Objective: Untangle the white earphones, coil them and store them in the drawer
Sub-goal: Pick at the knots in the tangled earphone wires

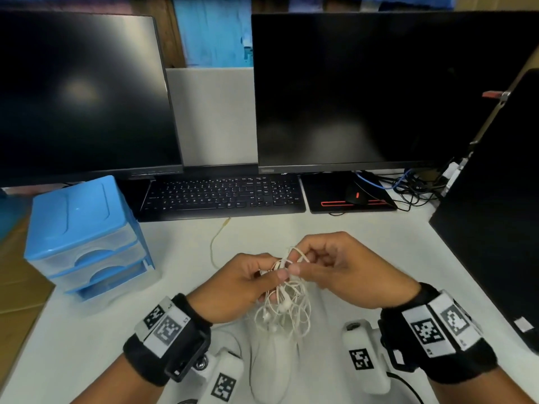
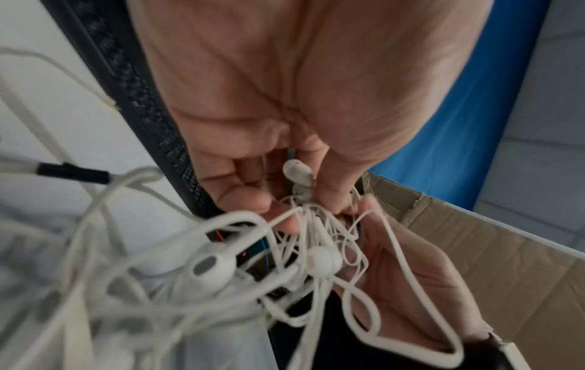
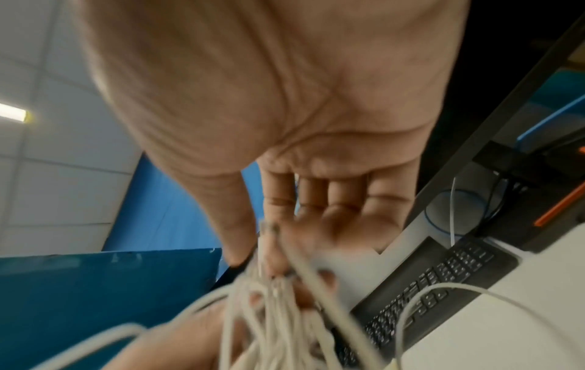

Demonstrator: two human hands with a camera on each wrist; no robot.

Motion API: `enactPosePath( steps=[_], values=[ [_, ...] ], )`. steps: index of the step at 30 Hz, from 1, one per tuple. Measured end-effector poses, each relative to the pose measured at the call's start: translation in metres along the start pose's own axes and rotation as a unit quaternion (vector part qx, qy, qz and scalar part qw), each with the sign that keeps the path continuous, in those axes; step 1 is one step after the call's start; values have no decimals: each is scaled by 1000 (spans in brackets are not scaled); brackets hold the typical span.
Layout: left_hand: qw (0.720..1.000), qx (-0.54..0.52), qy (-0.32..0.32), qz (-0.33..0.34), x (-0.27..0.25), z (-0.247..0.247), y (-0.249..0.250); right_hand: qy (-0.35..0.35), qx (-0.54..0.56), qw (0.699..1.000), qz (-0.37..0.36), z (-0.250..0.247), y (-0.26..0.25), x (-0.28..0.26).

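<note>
A tangled bunch of white earphones (image 1: 287,301) hangs between both hands above the white desk (image 1: 180,258). My left hand (image 1: 250,284) pinches the top of the tangle, thumb against fingers. My right hand (image 1: 323,263) pinches strands at the same knot from the right. Loops and earbuds dangle below; one loose strand trails back toward the keyboard. In the left wrist view the earphones (image 2: 316,257) bunch under the curled fingers (image 2: 240,197). The right wrist view shows blurred earphone cords (image 3: 272,300) at the fingertips (image 3: 275,252). The blue drawer unit (image 1: 84,237) stands at the left, its drawers closed.
A black keyboard (image 1: 224,195) lies behind the hands under two dark monitors (image 1: 350,91). A mouse on a black pad (image 1: 354,196) is to the right, with cables beyond. A dark panel (image 1: 501,199) flanks the right side. A cardboard box (image 2: 506,250) shows in the left wrist view.
</note>
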State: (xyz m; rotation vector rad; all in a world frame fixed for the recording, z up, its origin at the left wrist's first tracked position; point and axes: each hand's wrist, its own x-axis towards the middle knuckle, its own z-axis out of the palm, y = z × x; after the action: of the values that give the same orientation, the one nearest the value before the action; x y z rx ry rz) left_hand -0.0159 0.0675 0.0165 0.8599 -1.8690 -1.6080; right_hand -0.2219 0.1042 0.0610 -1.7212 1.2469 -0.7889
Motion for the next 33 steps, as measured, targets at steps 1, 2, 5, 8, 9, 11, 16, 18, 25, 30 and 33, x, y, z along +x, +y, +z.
enactPosePath(
  steps=[1,2,5,8,9,11,16,18,25,30,33],
  values=[
    [1000,-1,-3,8,-1,0,3,8,-3,1000,-12,2,0,1],
    [1000,-7,-8,13,-2,1,6,23,0,1000,-21,4,-1,2],
    [1000,-30,3,7,-6,-1,8,89,46,995,-23,3,-4,5],
    [999,-23,29,-9,-6,-9,4,153,122,980,-23,-4,-10,3],
    [999,-23,37,-10,-5,-12,3,178,144,973,-32,-7,-11,1],
    [998,-24,61,-14,-4,-22,2,214,149,964,-54,-12,-14,-1],
    [957,-246,147,-47,-2,-38,-2,181,239,949,-94,-11,-17,-3],
    [941,-291,168,-42,-1,-42,-6,163,321,930,-76,-11,-20,-2],
    [971,-188,146,22,-8,-43,5,162,347,921,-70,-16,-28,-5],
    [993,-14,83,84,0,3,23,77,348,932,-61,5,-31,-4],
    [990,36,104,84,8,21,14,92,378,919,-72,5,-37,-6]
  ],
)
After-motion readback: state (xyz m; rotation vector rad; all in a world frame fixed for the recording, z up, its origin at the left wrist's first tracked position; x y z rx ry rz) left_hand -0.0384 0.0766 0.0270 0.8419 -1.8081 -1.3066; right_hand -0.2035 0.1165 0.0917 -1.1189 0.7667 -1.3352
